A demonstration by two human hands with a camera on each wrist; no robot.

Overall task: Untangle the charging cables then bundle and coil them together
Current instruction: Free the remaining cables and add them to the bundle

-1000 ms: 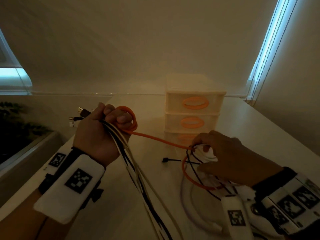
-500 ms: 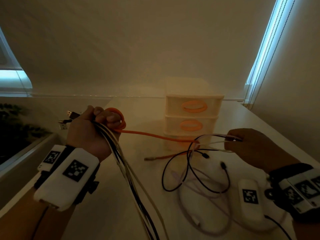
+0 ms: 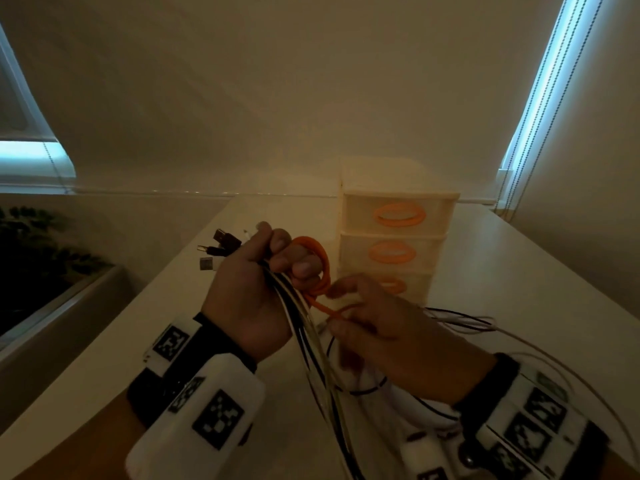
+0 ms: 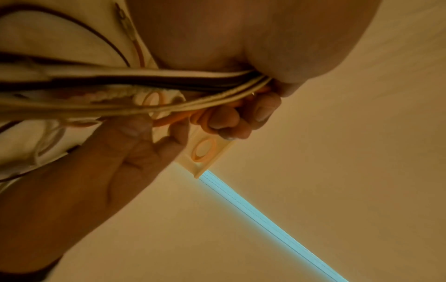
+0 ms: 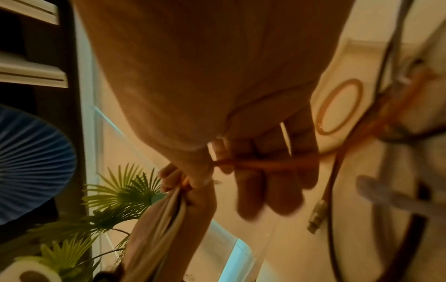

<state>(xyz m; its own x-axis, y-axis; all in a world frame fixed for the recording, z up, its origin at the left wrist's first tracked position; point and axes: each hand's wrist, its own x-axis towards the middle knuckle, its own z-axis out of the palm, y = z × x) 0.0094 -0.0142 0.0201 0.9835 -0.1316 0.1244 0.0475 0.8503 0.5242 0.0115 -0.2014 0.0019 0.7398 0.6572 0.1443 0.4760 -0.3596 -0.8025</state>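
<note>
Charging cables, white, black and cream cords gathered into one bundle [image 3: 304,327], are hanging in front of the cream plastic drawer unit with orange oval handles [image 3: 398,237] above the pale bench [image 3: 519,271]. Left hand [image 3: 256,289] is gripping the bundle, probably anchoring it. Right hand [image 3: 391,337], nearer the drawers, is pinching the thin orange cable [image 3: 322,306], apparently feeding it into the bundle.

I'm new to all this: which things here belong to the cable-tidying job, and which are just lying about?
Part of the job:
- cable bundle gripped by the left hand
- orange cable, pinched by the right hand
- loose cables on the table

Just lying about:
- drawer unit
- plant
- paper roll
</note>
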